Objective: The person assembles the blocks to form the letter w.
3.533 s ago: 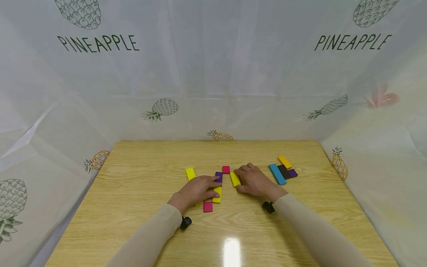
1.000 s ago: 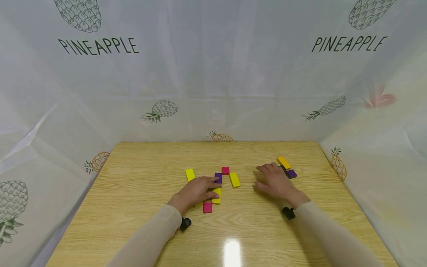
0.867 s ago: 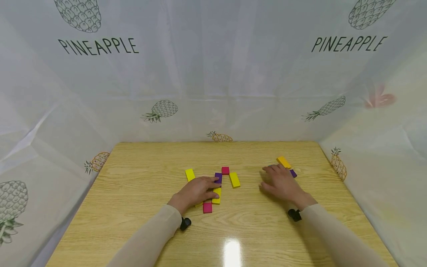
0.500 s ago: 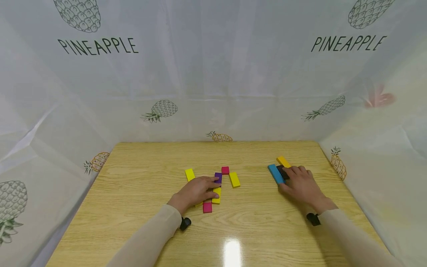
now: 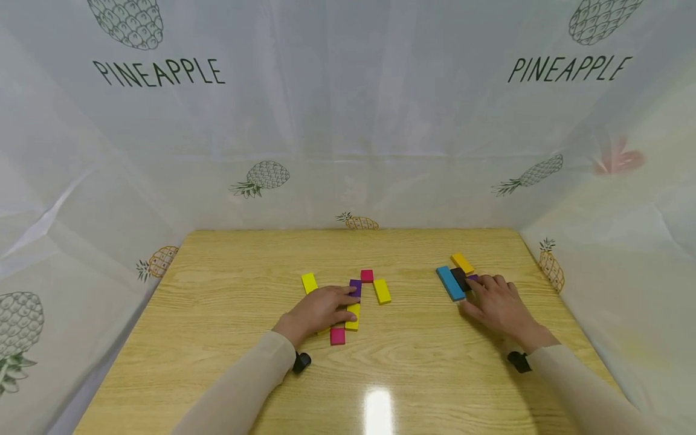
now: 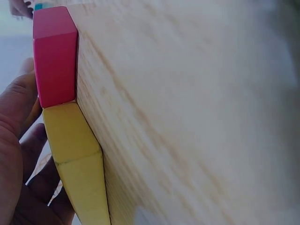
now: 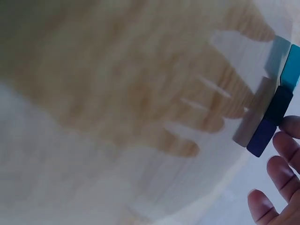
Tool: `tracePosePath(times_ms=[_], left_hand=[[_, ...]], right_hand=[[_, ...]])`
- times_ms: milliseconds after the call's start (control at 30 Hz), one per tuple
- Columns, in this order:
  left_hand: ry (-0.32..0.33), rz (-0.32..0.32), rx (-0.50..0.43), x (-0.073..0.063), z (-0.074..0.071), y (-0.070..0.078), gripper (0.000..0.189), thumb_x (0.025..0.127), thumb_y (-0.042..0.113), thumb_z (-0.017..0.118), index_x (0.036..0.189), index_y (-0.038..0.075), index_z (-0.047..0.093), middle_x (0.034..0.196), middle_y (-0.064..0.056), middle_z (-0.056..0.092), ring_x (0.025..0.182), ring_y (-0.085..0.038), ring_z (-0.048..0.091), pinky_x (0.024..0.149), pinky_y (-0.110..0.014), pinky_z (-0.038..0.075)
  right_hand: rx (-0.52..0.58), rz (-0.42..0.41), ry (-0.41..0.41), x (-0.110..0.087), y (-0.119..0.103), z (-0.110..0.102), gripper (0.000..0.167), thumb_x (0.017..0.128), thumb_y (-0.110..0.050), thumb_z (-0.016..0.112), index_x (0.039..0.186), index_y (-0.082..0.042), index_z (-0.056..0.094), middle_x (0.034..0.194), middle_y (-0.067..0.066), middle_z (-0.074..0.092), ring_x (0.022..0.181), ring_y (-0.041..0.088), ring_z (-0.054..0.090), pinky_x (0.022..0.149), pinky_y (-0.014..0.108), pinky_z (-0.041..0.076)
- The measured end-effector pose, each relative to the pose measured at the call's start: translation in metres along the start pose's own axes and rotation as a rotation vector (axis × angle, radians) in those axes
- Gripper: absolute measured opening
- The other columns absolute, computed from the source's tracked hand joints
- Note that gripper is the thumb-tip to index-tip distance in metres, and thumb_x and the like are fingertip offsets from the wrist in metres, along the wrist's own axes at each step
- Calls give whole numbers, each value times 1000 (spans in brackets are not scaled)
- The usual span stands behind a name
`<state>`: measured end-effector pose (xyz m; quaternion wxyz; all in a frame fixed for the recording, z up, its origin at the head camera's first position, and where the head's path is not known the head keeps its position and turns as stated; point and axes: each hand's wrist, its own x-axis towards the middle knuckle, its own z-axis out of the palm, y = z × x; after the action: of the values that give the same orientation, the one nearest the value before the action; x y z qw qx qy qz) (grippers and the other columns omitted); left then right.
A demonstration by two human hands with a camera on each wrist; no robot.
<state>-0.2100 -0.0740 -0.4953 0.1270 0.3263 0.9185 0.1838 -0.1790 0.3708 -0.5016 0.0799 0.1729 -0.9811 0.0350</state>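
In the head view my left hand (image 5: 321, 311) rests with spread fingers over a group of flat blocks. Its fingertips touch a purple block (image 5: 355, 285) and a yellow block (image 5: 352, 327); a pink block (image 5: 338, 336) lies just below, and the palm hides part of the group. The left wrist view shows the thumb beside a pink block (image 6: 55, 70) and a yellow one (image 6: 77, 154). My right hand (image 5: 500, 309) reaches over the right-hand group with nothing gripped. Its index finger is right at the dark brown block (image 5: 460, 278) and the small purple block (image 5: 473, 277).
Beside the dark brown block lies a long blue block (image 5: 450, 284), with an orange block (image 5: 462, 263) behind. Between the hands are a pink block (image 5: 367, 276) and a yellow block (image 5: 382, 292). Another yellow block (image 5: 309, 282) sticks out beyond the left hand. A patterned cloth (image 5: 348, 121) surrounds the table.
My right hand has left the yellow block in the middle and moved right, past the blue block, to the dark brown and purple blocks. The left hand has stayed in place.
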Motion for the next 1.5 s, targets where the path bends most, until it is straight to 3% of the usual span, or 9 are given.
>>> tracePosePath(times_ms=[333, 567, 767, 1000, 1200, 1500], left_hand=[[11, 8, -5, 1, 0, 0, 52, 104, 46, 64, 151, 24, 61, 166, 4, 45, 153, -25, 43, 127, -44, 37], [10, -4, -4, 1, 0, 2, 52, 104, 46, 64, 151, 25, 61, 166, 4, 45, 153, -25, 43, 127, -44, 37], [11, -10, -4, 0, 1, 1, 52, 104, 47, 64, 151, 25, 60, 166, 3, 45, 153, -26, 43, 126, -45, 38], [17, -14, 8, 0, 3, -2, 53, 103, 48, 64, 152, 27, 60, 166, 3, 45, 153, -26, 44, 126, -45, 38], [18, -10, 9, -1, 2, -2, 53, 103, 47, 65, 152, 27, 60, 166, 2, 46, 153, -26, 45, 125, -45, 39], [5, -15, 8, -1, 0, 1, 53, 104, 47, 64, 152, 27, 59, 166, 4, 45, 154, -25, 43, 126, -45, 38]], right_hand=[[-71, -28, 20, -19, -7, -7, 58, 99, -40, 70, 135, 5, 68, 130, 27, 64, 119, 48, 56, 91, 67, 47], [-135, -82, 106, -42, -15, -7, 45, 96, -37, 72, 118, 2, 73, 119, 21, 67, 110, 43, 59, 83, 62, 50], [-179, -110, 161, -62, -24, -6, 53, 95, -44, 73, 119, 2, 74, 115, 18, 68, 105, 40, 61, 79, 59, 52], [-148, -144, 205, -75, -43, -6, 53, 95, -47, 71, 120, 0, 76, 112, 14, 68, 101, 36, 62, 78, 57, 53], [-115, -207, 239, -73, -60, -4, 55, 101, -49, 64, 120, 0, 77, 110, 12, 67, 99, 33, 61, 76, 52, 50], [-105, -262, 208, -40, -91, -1, 52, 91, -41, 79, 122, 1, 76, 114, 11, 68, 101, 29, 60, 78, 47, 50]])
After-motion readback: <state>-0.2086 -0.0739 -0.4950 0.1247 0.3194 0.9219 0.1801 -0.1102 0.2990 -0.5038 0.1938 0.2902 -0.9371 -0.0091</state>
